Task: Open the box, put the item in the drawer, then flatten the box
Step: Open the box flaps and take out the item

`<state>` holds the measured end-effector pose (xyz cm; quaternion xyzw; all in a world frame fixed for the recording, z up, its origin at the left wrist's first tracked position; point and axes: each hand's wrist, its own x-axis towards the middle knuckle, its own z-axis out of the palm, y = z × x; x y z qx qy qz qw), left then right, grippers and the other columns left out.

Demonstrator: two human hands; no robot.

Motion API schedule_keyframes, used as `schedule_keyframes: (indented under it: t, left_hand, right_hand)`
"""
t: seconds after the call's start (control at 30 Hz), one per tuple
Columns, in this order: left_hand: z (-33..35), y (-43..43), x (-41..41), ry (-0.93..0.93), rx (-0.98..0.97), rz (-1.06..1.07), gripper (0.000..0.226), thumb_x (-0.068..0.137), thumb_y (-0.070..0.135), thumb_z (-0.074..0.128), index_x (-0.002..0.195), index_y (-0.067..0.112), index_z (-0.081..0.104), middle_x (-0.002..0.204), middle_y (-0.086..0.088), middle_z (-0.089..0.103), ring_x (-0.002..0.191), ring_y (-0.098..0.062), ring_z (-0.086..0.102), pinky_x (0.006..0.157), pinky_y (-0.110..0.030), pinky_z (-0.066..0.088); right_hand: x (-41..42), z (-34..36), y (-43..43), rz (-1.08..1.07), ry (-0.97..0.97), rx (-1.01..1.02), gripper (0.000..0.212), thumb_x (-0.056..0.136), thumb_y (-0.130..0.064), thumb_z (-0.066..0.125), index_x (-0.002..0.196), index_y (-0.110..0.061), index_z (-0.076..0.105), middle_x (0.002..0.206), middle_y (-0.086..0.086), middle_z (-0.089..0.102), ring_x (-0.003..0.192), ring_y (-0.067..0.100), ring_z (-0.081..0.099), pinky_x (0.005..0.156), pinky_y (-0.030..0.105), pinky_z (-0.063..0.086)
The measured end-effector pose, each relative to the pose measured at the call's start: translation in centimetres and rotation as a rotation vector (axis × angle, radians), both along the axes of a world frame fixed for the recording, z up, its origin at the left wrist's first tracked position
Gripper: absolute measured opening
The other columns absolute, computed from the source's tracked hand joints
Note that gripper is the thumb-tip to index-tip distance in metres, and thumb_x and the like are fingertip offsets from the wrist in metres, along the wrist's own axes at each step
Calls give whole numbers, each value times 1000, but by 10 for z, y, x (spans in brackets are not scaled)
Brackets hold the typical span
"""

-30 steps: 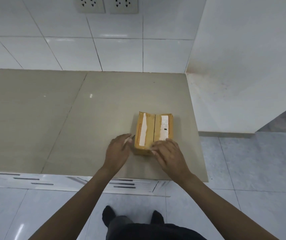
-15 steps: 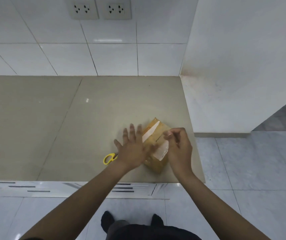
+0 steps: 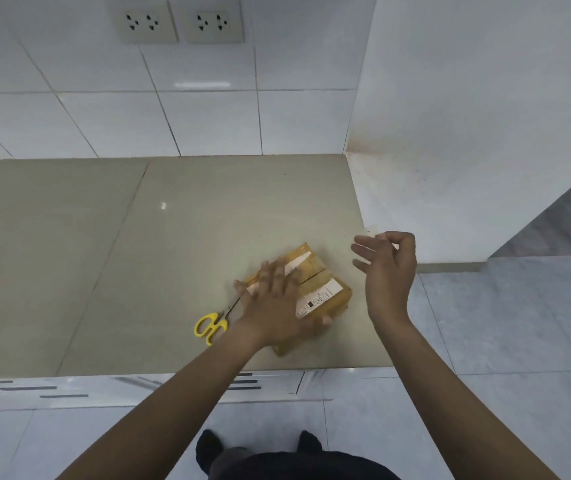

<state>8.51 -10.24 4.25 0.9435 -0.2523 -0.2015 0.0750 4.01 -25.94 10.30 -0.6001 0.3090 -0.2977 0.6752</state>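
Observation:
A small brown cardboard box with white labels lies turned at an angle on the beige countertop, near its front right corner. My left hand lies flat across the box top, fingers spread, thumb hooked round its near side, holding it down. My right hand is raised to the right of the box and off it. Its thumb and forefinger pinch what looks like a thin pale strip of tape; the other fingers are spread. The item inside the box is hidden.
Yellow-handled scissors lie on the counter just left of the box, blades partly under my left hand. White drawer fronts run below the counter edge. A tiled wall with two sockets stands behind, a white wall on the right.
The box has been turned at an angle and my left hand moved onto its top. My right hand pinched at the box top, then pulled up and away to the right.

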Motion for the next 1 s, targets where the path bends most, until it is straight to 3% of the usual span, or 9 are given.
schedule_keyframes:
  t: [0.07,0.17,0.33,0.43,0.57,0.63,0.77,0.9,1.0]
  left_hand:
    - [-17,5,-4,-113,101,-95,114,65,88,38,149,31,-13,158,-5,-25,143,-32,-28,98,-79,-10]
    - [-30,18,-2,-267,53,-113,107,68,82,40,150,33,-7,161,-6,-14,146,-32,-17,101,-78,-2]
    - [-30,16,-4,-290,57,-83,103,69,77,40,151,30,-2,162,-7,-6,147,-33,-10,101,-78,1]
    - [-28,10,-5,-290,85,-50,102,70,79,34,151,28,-3,162,-8,-8,147,-33,-11,101,-78,0]
    - [-32,7,-8,-301,87,-1,102,65,80,35,150,24,22,160,-11,18,146,-37,13,96,-80,13]
    - [-34,6,-10,-309,79,25,102,62,79,38,147,22,32,156,-12,29,143,-39,24,93,-81,17]
    - [-33,1,-16,-300,76,70,102,63,77,40,147,21,31,157,-13,26,144,-39,20,93,-78,6]
    - [-35,-4,-21,-256,56,158,100,64,77,42,146,20,33,156,-14,28,144,-40,21,94,-79,7]
    - [-33,-11,-20,-223,49,233,102,69,79,36,151,23,12,161,-12,4,147,-38,-4,97,-80,0]
  right_hand:
    - [-1,1,-6,-37,-16,35,12,97,-12,39,90,-19,46,95,13,72,82,22,73,71,39,58]
    - [-2,4,-26,-135,-62,78,14,97,-11,38,88,-20,44,95,17,71,83,27,73,68,40,59]
    - [-9,11,-55,-297,-110,64,16,97,-12,34,88,-23,43,98,20,69,84,28,73,69,41,59]
    - [-13,18,-69,-378,-157,-51,17,97,-15,33,88,-27,41,97,14,70,85,23,72,71,37,59]
    - [-15,9,-83,-385,-96,-345,9,99,-19,37,93,-19,43,91,-2,68,84,10,68,73,33,55]
    - [-14,-9,-83,-331,21,-511,11,101,-18,39,97,-10,45,81,-6,61,68,4,57,65,30,48]
    - [-17,-66,-65,-99,340,-752,11,101,-18,38,97,-11,46,75,5,58,64,28,57,58,31,35]
    - [-27,-108,-27,244,607,-895,26,91,-9,49,117,-6,52,97,15,65,92,35,61,73,41,49]
    - [-38,-134,0,419,671,-1068,36,75,-9,61,110,-3,55,102,20,66,98,41,62,87,46,53]
